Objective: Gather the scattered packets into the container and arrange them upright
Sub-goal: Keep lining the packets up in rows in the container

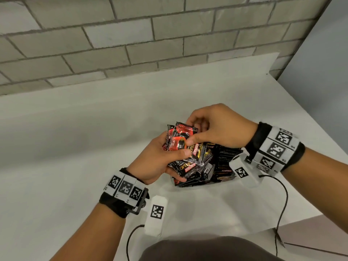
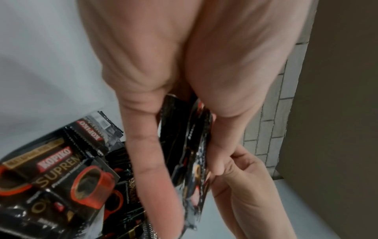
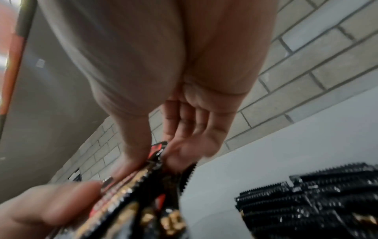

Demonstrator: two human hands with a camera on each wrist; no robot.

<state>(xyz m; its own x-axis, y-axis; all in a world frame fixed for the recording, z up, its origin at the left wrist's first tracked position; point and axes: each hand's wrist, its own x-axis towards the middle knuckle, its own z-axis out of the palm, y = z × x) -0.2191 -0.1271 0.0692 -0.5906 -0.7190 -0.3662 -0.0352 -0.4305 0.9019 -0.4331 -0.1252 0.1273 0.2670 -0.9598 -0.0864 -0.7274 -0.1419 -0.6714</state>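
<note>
A bundle of black and red coffee packets [image 1: 180, 142] is held above the white table. My left hand [image 1: 160, 159] grips the bundle from the left, thumb across its front. My right hand [image 1: 211, 127] pinches the bundle's top from the right, thumb on the front packet. Under both hands stands a clear container [image 1: 212, 171] with several packets [image 1: 226, 159] on edge in a row. In the left wrist view the held packets [image 2: 194, 145] sit between my fingers, loose packets [image 2: 61, 169] lying below. The right wrist view shows the bundle [image 3: 143, 186] pinched and the row of packets [image 3: 317, 197] beside it.
The white table [image 1: 94, 138] stretches left and far of the hands. A grey brick wall [image 1: 131, 44] runs along its back edge. The table's right edge [image 1: 320, 129] lies close to my right wrist. Cables [image 1: 282, 204] hang from both wrist cameras.
</note>
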